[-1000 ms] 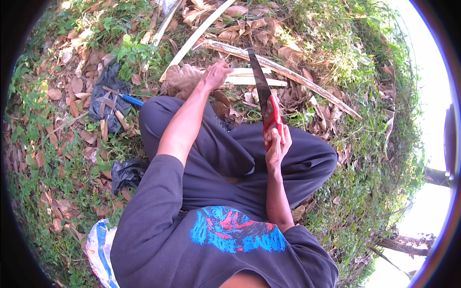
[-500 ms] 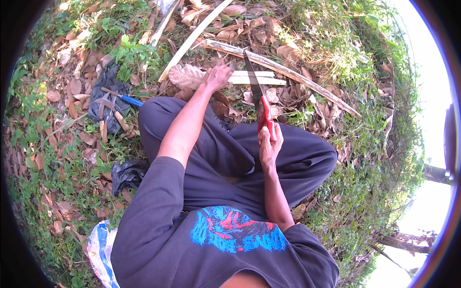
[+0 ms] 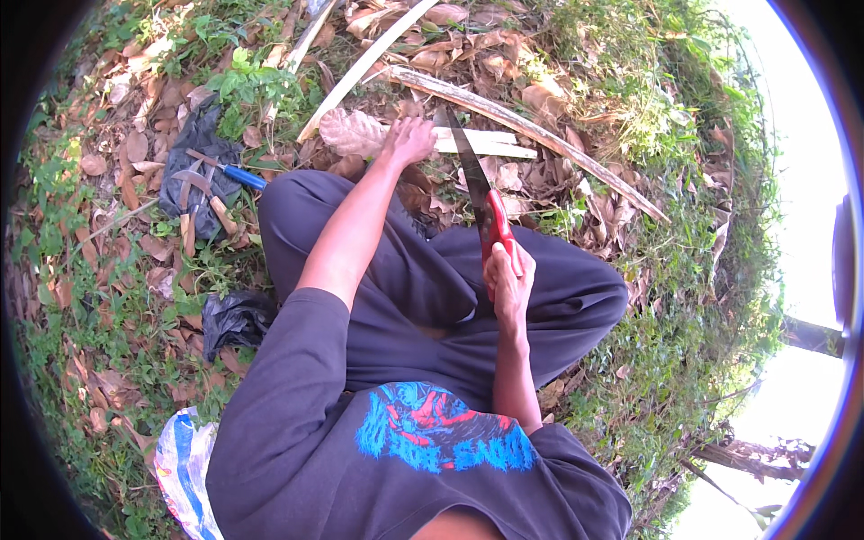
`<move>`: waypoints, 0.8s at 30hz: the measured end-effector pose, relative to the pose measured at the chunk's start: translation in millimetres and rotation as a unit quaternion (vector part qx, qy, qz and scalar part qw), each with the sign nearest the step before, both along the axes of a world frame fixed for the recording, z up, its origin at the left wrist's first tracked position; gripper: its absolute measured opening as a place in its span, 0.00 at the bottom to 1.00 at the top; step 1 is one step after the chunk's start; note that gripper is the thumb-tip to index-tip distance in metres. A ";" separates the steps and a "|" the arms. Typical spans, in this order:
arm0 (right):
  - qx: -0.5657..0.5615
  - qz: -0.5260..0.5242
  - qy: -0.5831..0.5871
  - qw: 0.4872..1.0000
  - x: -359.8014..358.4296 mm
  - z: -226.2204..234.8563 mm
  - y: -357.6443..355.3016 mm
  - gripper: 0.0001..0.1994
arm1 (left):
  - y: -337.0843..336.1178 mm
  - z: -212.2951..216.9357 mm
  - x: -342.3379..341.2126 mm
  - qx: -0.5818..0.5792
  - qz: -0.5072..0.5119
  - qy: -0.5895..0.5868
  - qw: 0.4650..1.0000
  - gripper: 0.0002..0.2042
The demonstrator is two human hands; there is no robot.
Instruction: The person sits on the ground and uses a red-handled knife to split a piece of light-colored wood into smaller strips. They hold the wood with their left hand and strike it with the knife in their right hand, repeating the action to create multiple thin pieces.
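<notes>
My right hand [image 3: 510, 274] is closed round the red handle of a hand saw [image 3: 470, 166]. The dark blade points away from me, and its far part crosses over two pale strips of split wood [image 3: 490, 144]. My left hand [image 3: 410, 141] presses down on the left ends of those strips, fingers bent round them. Under the strips lie dry leaves, and a large brown leaf [image 3: 351, 133] sits just left of my left hand. Whether the saw's teeth touch the wood, I cannot tell.
A long rough wood strip [image 3: 531, 126] slants beyond the work, with a paler strip [image 3: 364, 67] at the far left. Knives and a blue-handled tool [image 3: 243, 176] rest on a black plastic bag [image 3: 193, 153] at left. Another black bag [image 3: 236, 322] lies nearer, by a white-and-blue sack [image 3: 187, 472].
My right hand has drawn back slightly toward me with the saw, so the blade's tip now sits nearer the pale strips. My left hand stays on the strips.
</notes>
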State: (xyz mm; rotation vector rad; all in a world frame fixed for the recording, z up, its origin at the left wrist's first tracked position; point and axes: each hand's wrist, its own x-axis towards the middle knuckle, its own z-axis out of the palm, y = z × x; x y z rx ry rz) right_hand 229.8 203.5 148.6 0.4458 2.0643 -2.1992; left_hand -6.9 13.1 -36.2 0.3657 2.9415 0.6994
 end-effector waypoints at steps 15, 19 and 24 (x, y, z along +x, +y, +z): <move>0.088 -0.029 -0.030 0.995 3.0 14.7 -14.8 0.14 | -9.8 -34.5 -12.4 0.035 -0.038 0.070 0.996 0.18; 0.116 -0.033 -0.003 0.993 -9.0 -2.4 -16.3 0.14 | 0.2 -26.5 -6.6 0.046 -0.025 0.087 0.995 0.18; 0.121 -0.046 -0.052 0.990 24.2 22.0 -26.6 0.15 | -10.5 -25.7 -8.0 0.008 -0.035 0.047 0.998 0.19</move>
